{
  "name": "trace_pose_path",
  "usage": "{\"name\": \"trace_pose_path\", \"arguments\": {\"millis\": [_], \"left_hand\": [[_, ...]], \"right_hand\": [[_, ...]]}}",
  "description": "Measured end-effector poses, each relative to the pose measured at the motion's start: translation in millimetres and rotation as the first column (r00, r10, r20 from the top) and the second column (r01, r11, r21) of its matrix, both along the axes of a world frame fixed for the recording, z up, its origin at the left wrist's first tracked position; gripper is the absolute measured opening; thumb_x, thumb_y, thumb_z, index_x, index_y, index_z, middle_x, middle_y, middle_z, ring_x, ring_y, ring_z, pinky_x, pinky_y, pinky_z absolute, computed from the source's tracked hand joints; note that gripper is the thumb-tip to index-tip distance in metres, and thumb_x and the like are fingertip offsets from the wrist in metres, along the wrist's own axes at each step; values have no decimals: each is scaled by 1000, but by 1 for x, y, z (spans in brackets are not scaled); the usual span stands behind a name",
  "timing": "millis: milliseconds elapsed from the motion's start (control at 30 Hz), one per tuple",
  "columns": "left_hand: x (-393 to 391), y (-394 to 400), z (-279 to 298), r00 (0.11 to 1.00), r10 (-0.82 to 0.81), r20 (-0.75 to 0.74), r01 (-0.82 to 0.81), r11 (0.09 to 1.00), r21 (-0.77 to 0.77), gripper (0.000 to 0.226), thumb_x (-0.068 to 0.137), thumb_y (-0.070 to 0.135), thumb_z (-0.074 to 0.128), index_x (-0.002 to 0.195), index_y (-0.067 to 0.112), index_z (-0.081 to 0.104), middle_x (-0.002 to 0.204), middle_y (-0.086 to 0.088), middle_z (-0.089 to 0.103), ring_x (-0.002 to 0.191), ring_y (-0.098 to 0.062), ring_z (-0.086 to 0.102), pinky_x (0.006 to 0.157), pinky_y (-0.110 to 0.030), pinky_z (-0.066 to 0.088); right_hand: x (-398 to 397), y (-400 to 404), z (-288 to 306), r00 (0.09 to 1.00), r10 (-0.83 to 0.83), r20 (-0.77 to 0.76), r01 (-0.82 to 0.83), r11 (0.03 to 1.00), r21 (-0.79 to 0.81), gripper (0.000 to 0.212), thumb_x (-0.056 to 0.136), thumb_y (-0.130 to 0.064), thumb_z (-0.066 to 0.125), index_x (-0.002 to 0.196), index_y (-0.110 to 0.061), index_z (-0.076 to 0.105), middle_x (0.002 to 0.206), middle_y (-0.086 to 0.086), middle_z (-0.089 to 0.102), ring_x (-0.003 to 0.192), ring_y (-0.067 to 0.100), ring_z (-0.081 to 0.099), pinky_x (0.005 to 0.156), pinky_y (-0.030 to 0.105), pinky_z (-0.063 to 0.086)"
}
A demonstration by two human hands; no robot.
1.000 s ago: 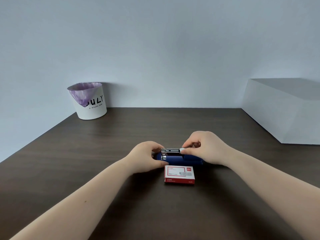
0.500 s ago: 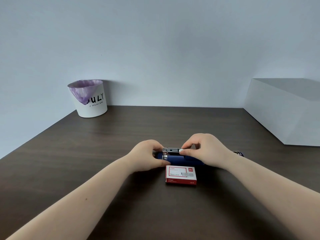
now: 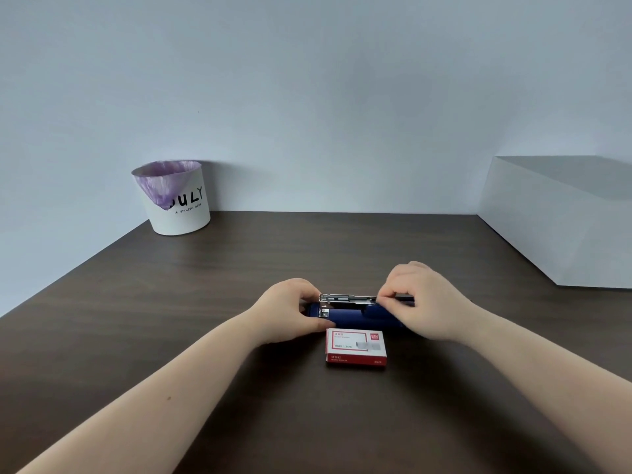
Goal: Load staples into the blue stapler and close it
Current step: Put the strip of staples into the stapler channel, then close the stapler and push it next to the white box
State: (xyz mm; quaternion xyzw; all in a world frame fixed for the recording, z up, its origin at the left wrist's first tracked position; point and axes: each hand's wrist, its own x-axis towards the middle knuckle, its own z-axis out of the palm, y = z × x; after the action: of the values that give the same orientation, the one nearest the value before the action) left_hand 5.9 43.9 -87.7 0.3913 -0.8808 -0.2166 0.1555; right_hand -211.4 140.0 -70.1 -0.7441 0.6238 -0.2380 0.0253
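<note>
The blue stapler [image 3: 352, 317] lies lengthwise on the dark table, its lid swung back and its metal staple magazine [image 3: 338, 297] exposed on top. My left hand [image 3: 287, 311] grips the stapler's left end, thumb in front and fingers behind. My right hand [image 3: 427, 299] covers the right end, with thumb and forefinger pinched on the magazine near its middle. Whether a strip of staples is between those fingers is hidden. A red and white staple box [image 3: 355, 347] lies closed just in front of the stapler.
A white bin [image 3: 178, 203] with a purple liner stands at the back left against the wall. A large white box [image 3: 561, 224] sits at the right edge of the dark wooden table [image 3: 205, 302].
My right hand's pinching fingers have slid to the right along the metal magazine, which shows more of its length. My left hand keeps its hold on the stapler.
</note>
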Motion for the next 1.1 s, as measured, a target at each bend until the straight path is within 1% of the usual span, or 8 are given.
{"name": "trace_pose_path", "arguments": {"millis": [367,533,633,700,800,867,967,1100], "left_hand": [[-1,3,1,1000,7,-11,-7,1000,5,35,71,39,74,97,17,70,104,-1,64,98,-17,59,92,-39,50],[-1,3,-1,1000,3,-8,-3,1000,-10,32,71,40,73,94,17,70,101,-2,65,96,-17,59,92,-40,49],[1,7,0,1000,10,-11,-10,1000,-3,41,66,45,67,95,15,69,99,-2,66,96,-18,60,92,-41,50],[2,11,-1,1000,7,-23,-7,1000,4,36,71,38,70,99,15,67,102,-3,66,99,-18,60,94,-41,50],[5,14,-1,999,25,-33,-25,1000,-18,35,76,30,71,108,16,66,109,-2,65,104,-17,59,97,-36,48],[5,15,0,999,39,-30,-40,999,-26,38,77,31,71,111,16,65,111,-2,65,105,-17,59,98,-34,48],[5,15,0,999,42,-15,-43,999,-32,37,77,32,70,110,17,66,110,-2,65,103,-17,60,97,-36,49],[5,14,-2,997,81,-11,-82,995,-62,35,77,33,69,109,18,66,107,0,65,99,-17,60,93,-33,49]], "right_hand": [[19,-13,0,990,87,-108,-79,994,74,22,88,-24,51,100,-28,69,90,-3,64,90,18,49,87,37,44],[13,-8,1,988,84,-129,-67,989,131,30,88,-30,50,114,-40,59,94,-8,58,93,15,45,91,34,41],[7,4,11,994,-3,-105,14,994,109,35,89,-33,52,122,-45,53,100,-8,48,97,14,36,95,34,37],[-8,13,19,984,-115,-135,130,986,103,45,85,-47,54,129,-47,44,116,-6,49,112,18,37,100,38,34],[-35,25,24,928,-216,-303,311,896,317,68,72,-67,57,133,-45,36,134,-7,45,130,22,31,102,46,30],[-45,27,20,912,-224,-342,359,839,408,55,71,-65,59,121,-43,48,122,-8,53,122,21,39,96,44,34],[-47,26,18,930,-248,-271,344,847,405,26,78,-45,63,100,-33,58,99,-7,59,101,20,53,86,37,40],[-37,27,33,964,-183,-194,246,891,382,20,78,-29,65,95,-18,62,92,0,60,82,19,56,70,28,43]]}}
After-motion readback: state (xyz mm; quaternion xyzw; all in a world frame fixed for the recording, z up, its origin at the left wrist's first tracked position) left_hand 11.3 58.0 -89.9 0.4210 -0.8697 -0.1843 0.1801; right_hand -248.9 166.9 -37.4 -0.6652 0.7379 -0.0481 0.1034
